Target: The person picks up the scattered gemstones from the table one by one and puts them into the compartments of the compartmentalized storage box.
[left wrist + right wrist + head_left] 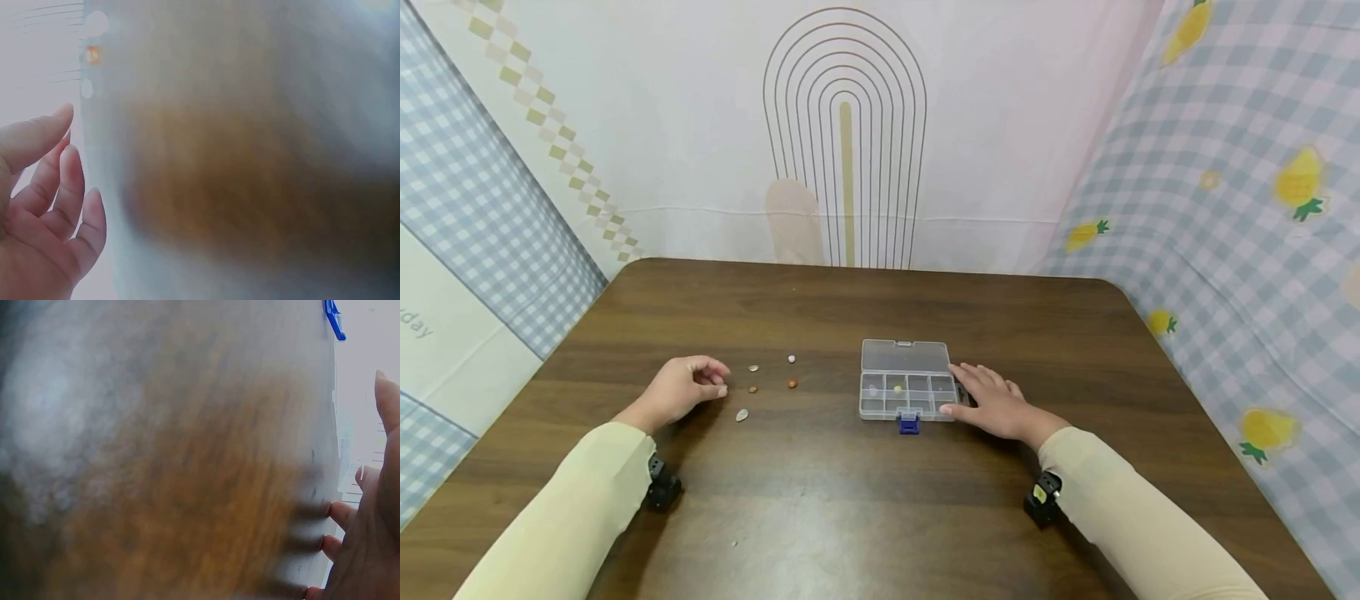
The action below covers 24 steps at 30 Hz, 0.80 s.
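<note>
A clear plastic compartment box [883, 408] lies on the table with its lid [905, 357] raised toward the back and a blue latch [908, 425] at the front. Inside are a yellow bead [897, 389] and a pale piece in the left compartment. My right hand [992, 404] rests against the box's right side, fingers spread. Left of the box lie several small stones: an orange one [792, 383], a browner one [752, 389], and white ones, including a flat one [742, 415]. Beside them hovers my left hand [685, 387], fingers loosely bent, thumb and forefinger apart; nothing shows between them.
The brown wooden table [820, 500] has a rounded far edge. Behind it hangs a pale cloth [700, 125] with arch lines, and a checked cloth [1210, 208] with pineapples is on the right. A tiny pale speck [734, 543] lies near the front.
</note>
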Tool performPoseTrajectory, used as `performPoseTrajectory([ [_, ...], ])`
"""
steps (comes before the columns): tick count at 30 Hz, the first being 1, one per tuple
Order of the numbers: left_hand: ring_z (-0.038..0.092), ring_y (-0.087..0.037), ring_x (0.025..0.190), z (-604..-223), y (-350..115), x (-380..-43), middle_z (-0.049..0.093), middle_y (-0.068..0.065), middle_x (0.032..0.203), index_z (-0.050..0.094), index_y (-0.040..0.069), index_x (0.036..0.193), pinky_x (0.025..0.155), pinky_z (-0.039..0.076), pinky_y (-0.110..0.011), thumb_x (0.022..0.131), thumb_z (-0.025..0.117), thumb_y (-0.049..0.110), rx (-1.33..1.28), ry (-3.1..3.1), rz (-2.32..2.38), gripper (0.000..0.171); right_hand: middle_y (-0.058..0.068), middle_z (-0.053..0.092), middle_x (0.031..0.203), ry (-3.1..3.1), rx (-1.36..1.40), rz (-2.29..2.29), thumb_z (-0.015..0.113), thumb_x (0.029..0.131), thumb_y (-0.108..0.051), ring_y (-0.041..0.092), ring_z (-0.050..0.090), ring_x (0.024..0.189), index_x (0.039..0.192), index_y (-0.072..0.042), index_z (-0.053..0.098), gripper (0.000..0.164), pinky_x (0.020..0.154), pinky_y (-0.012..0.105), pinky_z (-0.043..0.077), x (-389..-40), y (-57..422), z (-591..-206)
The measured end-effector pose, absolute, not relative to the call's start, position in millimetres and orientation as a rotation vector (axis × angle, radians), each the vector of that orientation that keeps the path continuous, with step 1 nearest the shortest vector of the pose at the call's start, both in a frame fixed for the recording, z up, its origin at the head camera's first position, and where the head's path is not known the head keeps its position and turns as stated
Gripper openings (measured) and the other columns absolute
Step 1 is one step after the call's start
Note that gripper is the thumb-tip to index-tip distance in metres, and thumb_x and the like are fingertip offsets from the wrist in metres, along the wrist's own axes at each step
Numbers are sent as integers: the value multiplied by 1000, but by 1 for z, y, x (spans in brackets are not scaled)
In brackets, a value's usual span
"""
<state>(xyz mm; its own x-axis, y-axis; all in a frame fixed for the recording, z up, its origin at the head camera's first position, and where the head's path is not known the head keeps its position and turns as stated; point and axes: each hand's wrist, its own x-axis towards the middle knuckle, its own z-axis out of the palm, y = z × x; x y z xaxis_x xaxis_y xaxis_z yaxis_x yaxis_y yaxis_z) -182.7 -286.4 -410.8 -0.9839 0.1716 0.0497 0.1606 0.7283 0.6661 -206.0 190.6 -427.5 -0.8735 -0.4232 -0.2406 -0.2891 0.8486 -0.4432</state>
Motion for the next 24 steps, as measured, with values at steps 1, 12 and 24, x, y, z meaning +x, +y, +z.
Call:
performPoseTrajectory([
  [1, 57, -16, 77, -410, -286, -183, 65, -7, 85, 67, -6, 100, 66, 47, -23, 83, 72, 1, 273, 2911, 1120, 19, 11, 13, 161, 2695, -534, -571, 44, 89, -71, 36, 6, 146, 156, -19, 17, 89, 109, 68, 7, -206, 191, -428],
  [12, 58, -20, 82, -397, -271, -187, 66, -14, 91, 65, -8, 106, 66, 47, -19, 87, 68, 2, 219, 2954, 1238, 22, 13, 12, 161, 2682, -539, -579, 42, 88, -74, 38, 4, 146, 156, -19, 16, 92, 108, 68, 6, -203, 189, -421],
  [24, 63, -33, 93, -388, -243, -188, 64, -18, 98, 62, -7, 114, 77, 51, -33, 88, 67, 1, 191, 3042, 1329, 27, 13, 12, 161, 2685, -535, -566, 42, 88, -74, 38, 4, 146, 156, -19, 15, 92, 108, 68, 6, -205, 190, -423],
])
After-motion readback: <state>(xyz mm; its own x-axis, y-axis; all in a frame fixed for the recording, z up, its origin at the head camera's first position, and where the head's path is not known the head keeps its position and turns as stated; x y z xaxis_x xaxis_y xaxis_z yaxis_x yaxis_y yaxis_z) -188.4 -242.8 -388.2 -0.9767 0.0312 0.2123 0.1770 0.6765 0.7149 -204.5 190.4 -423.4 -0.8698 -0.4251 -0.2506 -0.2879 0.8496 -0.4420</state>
